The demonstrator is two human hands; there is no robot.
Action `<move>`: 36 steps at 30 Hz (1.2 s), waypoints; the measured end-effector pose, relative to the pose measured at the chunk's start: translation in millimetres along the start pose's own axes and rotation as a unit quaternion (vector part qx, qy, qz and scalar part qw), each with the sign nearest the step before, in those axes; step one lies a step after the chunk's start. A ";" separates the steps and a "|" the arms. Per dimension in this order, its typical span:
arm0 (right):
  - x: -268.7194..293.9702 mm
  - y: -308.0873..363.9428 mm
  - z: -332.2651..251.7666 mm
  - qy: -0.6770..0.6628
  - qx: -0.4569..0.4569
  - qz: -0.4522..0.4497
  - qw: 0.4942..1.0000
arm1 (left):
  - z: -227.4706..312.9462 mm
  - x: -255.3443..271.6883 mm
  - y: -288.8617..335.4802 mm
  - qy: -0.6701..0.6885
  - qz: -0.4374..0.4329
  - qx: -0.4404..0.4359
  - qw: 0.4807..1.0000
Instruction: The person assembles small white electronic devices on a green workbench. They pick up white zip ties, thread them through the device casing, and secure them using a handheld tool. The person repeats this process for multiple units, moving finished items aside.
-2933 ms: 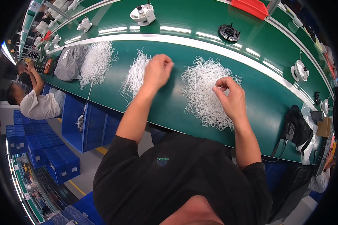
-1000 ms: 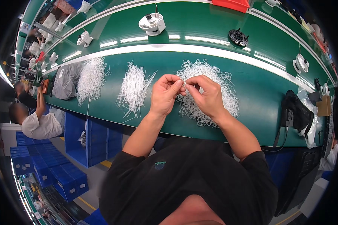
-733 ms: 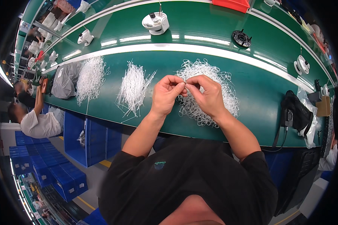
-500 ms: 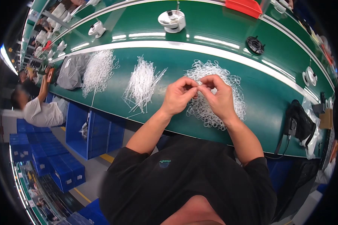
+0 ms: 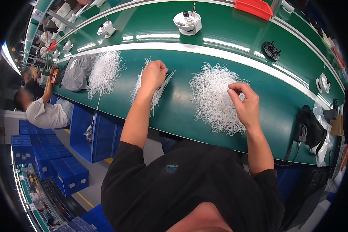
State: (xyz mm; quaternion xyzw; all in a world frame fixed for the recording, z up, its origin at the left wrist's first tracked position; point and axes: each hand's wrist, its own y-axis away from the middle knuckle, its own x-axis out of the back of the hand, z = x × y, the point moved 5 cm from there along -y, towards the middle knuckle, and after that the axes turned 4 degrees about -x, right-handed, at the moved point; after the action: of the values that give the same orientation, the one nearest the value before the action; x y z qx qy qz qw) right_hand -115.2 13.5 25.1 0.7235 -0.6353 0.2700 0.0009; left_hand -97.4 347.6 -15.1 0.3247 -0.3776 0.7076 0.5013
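Observation:
My left hand [image 5: 154, 75] is over a pile of straight white cable ties [image 5: 158, 94] on the green workbench. Its fingers are drawn together, and whatever lies between them is hidden. My right hand [image 5: 246, 102] hovers at the right side of a large heap of looped white cable ties [image 5: 212, 96]. Its thumb and forefinger curve to a near-touching pinch; anything between the tips is too small to make out against the white loops.
Another heap of looped ties [image 5: 104, 73] and a grey plastic bag [image 5: 76, 73] lie to the left. White appliance parts [image 5: 187, 24] and a black round part [image 5: 271, 50] sit beyond the white rail. A black bag [image 5: 309, 125] rests at right. A co-worker [image 5: 46, 112] sits far left.
My hands were together over the looped heap and have parted. The left has moved left to the straight ties; the right has shifted slightly right and down.

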 end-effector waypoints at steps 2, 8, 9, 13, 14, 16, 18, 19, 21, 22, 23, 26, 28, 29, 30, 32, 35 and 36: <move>3.1 -0.3 3.2 -0.004 -0.009 0.005 1.000 | -1.2 -2.6 0.4 -0.035 -0.026 0.002 0.999; -0.1 1.1 7.0 0.001 -0.005 -0.007 1.000 | -16.5 -24.4 0.7 -0.103 -0.032 -0.015 0.994; -0.3 1.1 6.4 0.000 -0.005 -0.008 1.000 | -17.0 -25.9 0.1 -0.100 -0.037 -0.015 0.994; -3.2 0.9 2.8 -0.004 0.000 -0.019 1.000 | -11.4 -29.4 1.4 -0.111 -0.040 -0.036 0.992; -3.8 0.7 2.1 -0.004 0.002 -0.022 1.000 | -9.8 -30.4 1.0 -0.105 -0.031 -0.048 0.993; -5.8 -0.2 -2.8 0.001 0.019 -0.035 0.999 | -7.9 -25.1 -1.0 -0.032 0.009 -0.066 0.997; -5.5 0.3 -6.8 0.002 0.028 -0.037 0.999 | 2.0 -9.9 -4.3 0.104 0.062 -0.079 0.989; -5.9 -1.7 -8.9 0.000 0.032 -0.035 0.999 | 7.3 -4.2 -5.9 0.165 0.070 -0.075 0.981; -8.8 -4.3 -14.2 -0.011 0.044 -0.034 0.998 | 22.6 11.0 -5.8 0.287 0.087 -0.063 0.952; -11.1 -5.3 -17.8 -0.020 0.050 -0.032 0.998 | 29.3 16.0 -5.4 0.347 0.095 -0.057 0.931; -14.0 -6.9 -22.2 -0.029 0.057 -0.030 0.998 | 37.6 16.3 -2.1 0.387 0.059 -0.067 0.918; -28.8 -9.6 -33.6 -0.053 0.083 -0.032 0.995 | 77.9 5.1 20.4 0.641 -0.011 -0.071 0.764; -40.9 -9.5 -29.5 -0.078 0.065 -0.064 0.993 | 95.6 -8.2 34.0 0.708 -0.052 -0.081 0.700; -45.9 -9.2 -29.6 -0.102 0.052 -0.078 0.990 | 103.6 -13.3 41.3 0.731 -0.063 -0.071 0.675; -50.6 -8.7 -28.6 -0.127 0.038 -0.093 0.987 | 109.1 -17.5 46.7 0.754 -0.073 -0.060 0.650; -51.4 -7.6 -24.6 -0.156 0.024 -0.088 0.984 | 111.7 -26.4 52.7 0.759 -0.097 -0.050 0.642; -40.0 -8.6 -27.4 -0.114 0.045 -0.053 0.991 | 111.7 -38.4 60.3 0.745 -0.105 -0.019 0.659; -37.1 -9.0 -28.5 -0.091 0.063 -0.035 0.993 | 112.6 -41.8 62.5 0.743 -0.107 -0.012 0.661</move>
State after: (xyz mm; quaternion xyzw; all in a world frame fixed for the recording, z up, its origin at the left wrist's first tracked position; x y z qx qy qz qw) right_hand -119.8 59.1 38.0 0.7657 -0.5883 0.2429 -0.0929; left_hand -136.0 218.1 -6.4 -0.2767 0.1492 0.6504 0.6915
